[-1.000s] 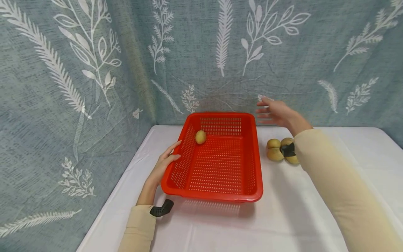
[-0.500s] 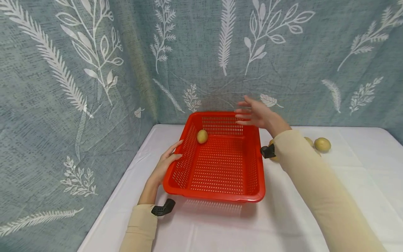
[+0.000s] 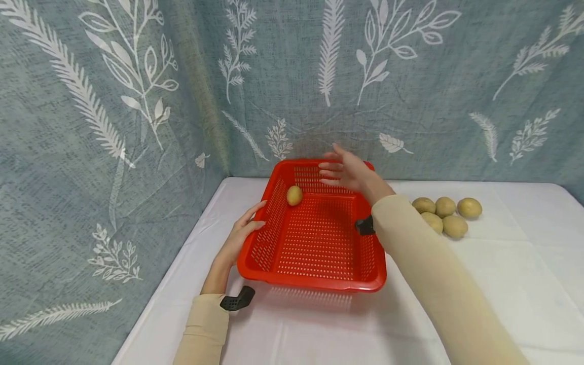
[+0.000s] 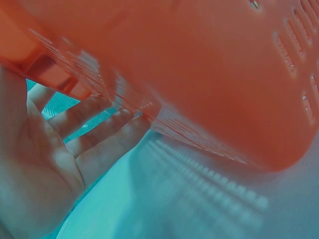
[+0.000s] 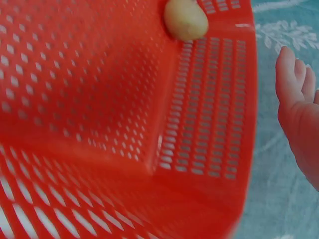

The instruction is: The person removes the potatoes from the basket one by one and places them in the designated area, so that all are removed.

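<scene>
A red perforated basket (image 3: pixel 319 233) sits on a table covered in white cloth (image 3: pixel 479 284), and everything else is best placed against it. The left hand (image 3: pixel 239 238) lies against the basket's left outer wall near the front corner, fingers straight and relaxed, their tips touching the slotted plastic just under the rim; the left wrist view shows the same fingers (image 4: pixel 94 134) spread along the underside of that wall, gripping nothing. The right hand (image 3: pixel 347 171) hovers over the basket's far right part, above the back wall, palm open and fingers stretched out and spread towards the left, empty and touching neither basket nor potato. In the right wrist view the fingertips (image 5: pixel 294 84) show at the right edge, outside the basket's rim and clear of it. One potato (image 3: pixel 294 195) lies inside the basket in its far left corner, resting on the floor against the back wall; it is well to the left of and below the right hand, and beyond the left hand on the other side of the wall. The right wrist view shows this potato (image 5: pixel 185 20) tucked into the corner. To the right of the basket, apart from it, a cluster of five potatoes (image 3: pixel 444 213) rests on the cloth, behind the right forearm's cream sleeve (image 3: pixel 433 274).
</scene>
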`<state>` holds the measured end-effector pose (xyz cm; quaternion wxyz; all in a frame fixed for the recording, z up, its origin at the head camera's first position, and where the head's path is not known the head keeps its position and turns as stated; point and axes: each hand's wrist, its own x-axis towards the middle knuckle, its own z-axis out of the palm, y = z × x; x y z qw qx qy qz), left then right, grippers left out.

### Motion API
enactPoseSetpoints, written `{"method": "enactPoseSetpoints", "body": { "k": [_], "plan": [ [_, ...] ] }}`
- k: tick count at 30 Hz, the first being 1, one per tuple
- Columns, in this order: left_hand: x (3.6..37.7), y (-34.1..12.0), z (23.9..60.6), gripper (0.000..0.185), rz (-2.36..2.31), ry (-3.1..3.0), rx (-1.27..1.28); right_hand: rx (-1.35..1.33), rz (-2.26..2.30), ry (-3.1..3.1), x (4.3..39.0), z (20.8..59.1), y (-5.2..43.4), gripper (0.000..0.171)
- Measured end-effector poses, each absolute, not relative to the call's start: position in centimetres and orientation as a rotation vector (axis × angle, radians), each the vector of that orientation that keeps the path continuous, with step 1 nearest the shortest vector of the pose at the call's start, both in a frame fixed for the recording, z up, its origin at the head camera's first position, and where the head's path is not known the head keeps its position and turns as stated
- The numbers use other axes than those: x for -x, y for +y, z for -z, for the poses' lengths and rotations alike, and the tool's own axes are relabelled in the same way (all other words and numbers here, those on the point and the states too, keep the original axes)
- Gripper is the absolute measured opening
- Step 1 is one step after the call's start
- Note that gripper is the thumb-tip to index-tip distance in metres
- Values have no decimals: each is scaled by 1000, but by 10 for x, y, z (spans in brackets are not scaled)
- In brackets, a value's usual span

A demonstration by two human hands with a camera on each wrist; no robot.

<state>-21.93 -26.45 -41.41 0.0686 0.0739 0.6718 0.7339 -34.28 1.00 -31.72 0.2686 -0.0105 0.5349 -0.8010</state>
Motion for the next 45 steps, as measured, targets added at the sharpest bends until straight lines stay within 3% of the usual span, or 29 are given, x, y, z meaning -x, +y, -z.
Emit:
{"method": "enactPoseSetpoints", "body": {
  "k": [19,45],
  "plan": [
    [217,-261,418,57,-2208,2039,-199,-213,2370,1199,336,366,-30,56],
    [219,-265,414,56,-2190,2062,-196,-287,2425,1298,336,376,-56,54]
  ]
}}
